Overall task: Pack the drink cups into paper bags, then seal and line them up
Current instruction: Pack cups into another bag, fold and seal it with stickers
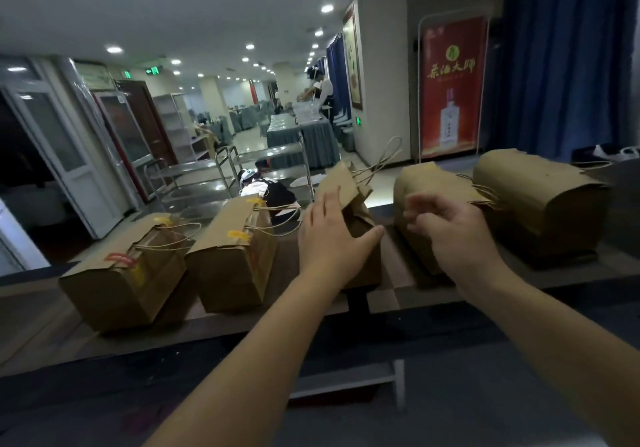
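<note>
Five brown paper bags stand in a row along the wooden countertop (52, 322), closer to its far edge, with a strip of wood showing between them and the near edge.

My left hand (332, 235) is on the middle bag (341, 183). The fingers lie straight against its near face and the thumb is spread round its right side: pressing, not clamped. That bag leans slightly left, its top is folded over, and its twine handles (384, 159) stick up to the right.

My right hand (446, 225) hovers in front of the fourth bag (422, 183), fingers loosely curled and holding nothing. It is blurred.

The gap is wider left of the middle bag than right of it. The fourth bag and far-right bag (540, 197) sit just beside each other. The far-left bag (128, 273) and second bag (232, 256) almost touch at the corner, and both carry yellow stickers (239, 235).

All tops are folded shut, so the contents are hidden and no cups are visible.
</note>
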